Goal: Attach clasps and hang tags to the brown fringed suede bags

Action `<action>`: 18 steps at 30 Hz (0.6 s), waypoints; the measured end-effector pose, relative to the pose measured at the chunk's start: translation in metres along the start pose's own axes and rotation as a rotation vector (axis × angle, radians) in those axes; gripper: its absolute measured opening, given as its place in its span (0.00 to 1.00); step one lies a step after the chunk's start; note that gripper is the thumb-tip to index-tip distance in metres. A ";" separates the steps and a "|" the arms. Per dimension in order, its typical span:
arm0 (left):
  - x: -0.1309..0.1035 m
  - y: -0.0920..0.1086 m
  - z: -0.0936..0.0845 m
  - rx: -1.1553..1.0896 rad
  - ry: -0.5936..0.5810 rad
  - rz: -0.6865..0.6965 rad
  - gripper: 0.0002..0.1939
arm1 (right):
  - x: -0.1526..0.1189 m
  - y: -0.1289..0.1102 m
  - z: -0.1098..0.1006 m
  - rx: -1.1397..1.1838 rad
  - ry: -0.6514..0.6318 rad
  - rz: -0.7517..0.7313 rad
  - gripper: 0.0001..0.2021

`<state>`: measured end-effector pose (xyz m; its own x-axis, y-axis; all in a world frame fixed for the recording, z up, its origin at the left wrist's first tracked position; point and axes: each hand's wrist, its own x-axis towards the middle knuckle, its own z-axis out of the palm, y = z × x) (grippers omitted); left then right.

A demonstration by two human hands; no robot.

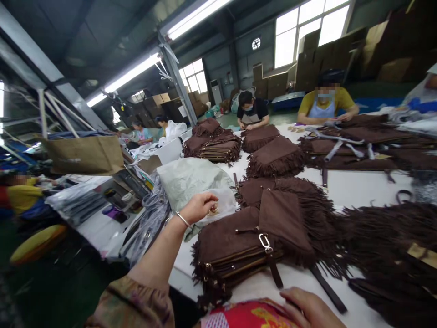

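Right hand is showing beside red cloth; left hand is curling over golden pieces on whitish plastic, near stacked brown bags; whether either is grasping, I cannot tell.

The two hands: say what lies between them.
In the head view, a stack of brown fringed bags and a dark strap lie between the left hand and the right hand.

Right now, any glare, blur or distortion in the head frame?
Head view: windows and strip lights blown white; head view: scene tilted, post leaning; head view: yellow stool soft and dim; head view: left hand fairly clear, right hand cut by bottom edge; head view: lower-right fringe merges into dark.
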<state>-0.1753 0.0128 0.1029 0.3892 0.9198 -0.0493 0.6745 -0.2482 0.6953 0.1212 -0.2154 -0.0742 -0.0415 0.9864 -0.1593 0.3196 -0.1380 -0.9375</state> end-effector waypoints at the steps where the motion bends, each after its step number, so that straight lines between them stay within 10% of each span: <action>1: -0.005 0.015 0.001 -0.062 -0.023 0.017 0.10 | 0.004 -0.007 -0.007 -0.017 -0.025 -0.048 0.09; 9: -0.040 0.131 0.084 -0.020 -0.389 0.306 0.09 | 0.030 -0.105 -0.054 0.165 0.205 -0.454 0.16; 18: -0.042 0.082 0.166 0.195 -0.357 0.345 0.08 | 0.026 -0.059 -0.009 0.415 0.151 0.021 0.13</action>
<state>-0.0323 -0.0969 0.0423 0.7756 0.6223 -0.1056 0.5600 -0.6012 0.5700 0.1092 -0.1807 -0.0199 0.1094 0.9809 -0.1611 -0.0893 -0.1517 -0.9844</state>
